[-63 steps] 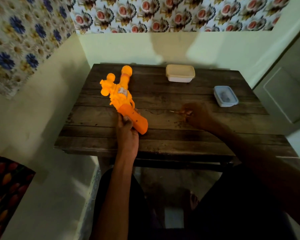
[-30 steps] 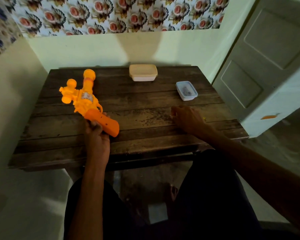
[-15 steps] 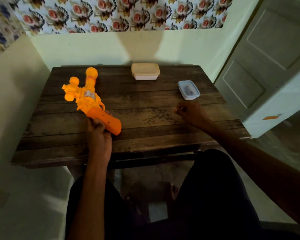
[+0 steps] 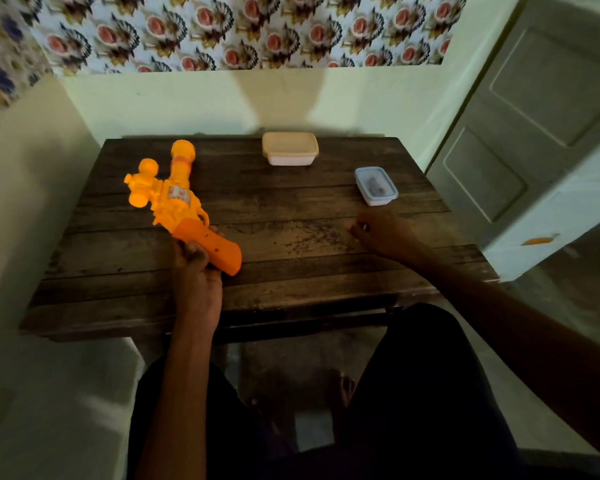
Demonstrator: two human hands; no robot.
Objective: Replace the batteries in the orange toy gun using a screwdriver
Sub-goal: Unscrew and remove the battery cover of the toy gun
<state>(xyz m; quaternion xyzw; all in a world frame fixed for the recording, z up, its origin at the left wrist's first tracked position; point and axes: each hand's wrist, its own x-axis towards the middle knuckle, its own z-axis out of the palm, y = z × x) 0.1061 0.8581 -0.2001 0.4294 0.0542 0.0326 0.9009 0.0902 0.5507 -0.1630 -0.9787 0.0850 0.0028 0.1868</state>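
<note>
Seated person at a dark wooden table [image 4: 291, 237]: the left hand [image 4: 196, 271] grips the handle of the orange toy gun [image 4: 179, 202], which sits over the table's left half, barrel pointing toward the far wall. The right hand [image 4: 383, 235] rests well apart on the right side, fingers curled; whether they pinch anything cannot be told. A cream-lidded container [image 4: 290, 148] and a small blue-rimmed box [image 4: 376, 186] stand farther back.

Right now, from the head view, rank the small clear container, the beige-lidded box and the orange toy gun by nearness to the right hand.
1. Small clear container, just beyond the right hand.
2. Beige-lidded box, back centre, and orange toy gun, left side, held by the left hand: too close to call.
</note>
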